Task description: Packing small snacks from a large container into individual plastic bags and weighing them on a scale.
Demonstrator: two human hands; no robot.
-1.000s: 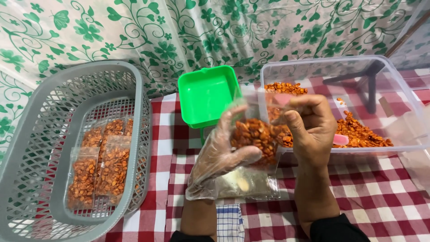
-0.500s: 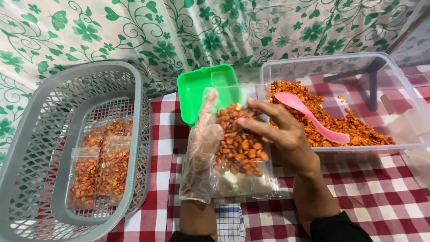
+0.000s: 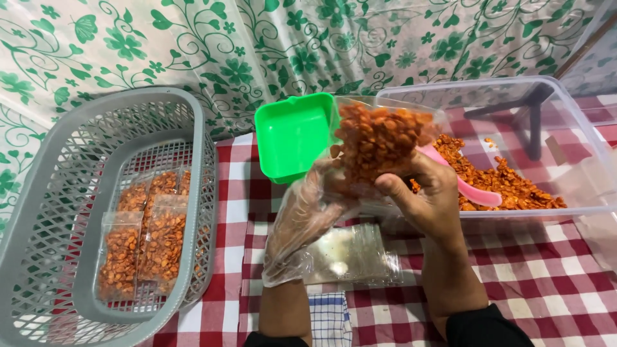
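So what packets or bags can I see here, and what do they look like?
Clear plastic bag of orange-brown nuts: held up at centre by both hands.
Small clear filled packets: lying side by side in the grey mesh basket, left.
Empty clear plastic bags: flat on the checked cloth, below the hands.

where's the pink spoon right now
In the head view the pink spoon lies in the clear plastic tub at right, on the orange snack pieces, just behind the right hand.
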